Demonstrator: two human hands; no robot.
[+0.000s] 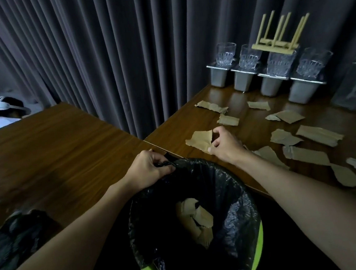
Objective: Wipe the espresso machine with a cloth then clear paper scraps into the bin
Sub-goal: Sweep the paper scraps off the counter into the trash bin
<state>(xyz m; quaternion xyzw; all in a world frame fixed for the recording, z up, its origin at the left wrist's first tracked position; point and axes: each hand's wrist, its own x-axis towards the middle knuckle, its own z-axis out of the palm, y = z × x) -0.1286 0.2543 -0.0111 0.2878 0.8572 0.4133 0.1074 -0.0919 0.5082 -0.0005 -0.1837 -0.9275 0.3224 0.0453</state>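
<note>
A green bin [258,246] lined with a black bag [230,214] sits low in front of me, at the corner where two wooden tables meet. A few brown paper scraps [197,220] lie inside it. My left hand [148,168] grips the bag's rim at the far left edge. My right hand [223,144] curls its fingers round a brown paper scrap [199,140] on the right table. Several more torn scraps [316,134] lie scattered across that table to the right. The espresso machine is not in view.
Glass tumblers [225,54] stand on grey metal containers [243,80] at the right table's back, with a small wooden rack [277,44] on top. A dark cloth [15,235] lies on the left table [54,151]. A seated person [3,114] is far left. Grey curtains hang behind.
</note>
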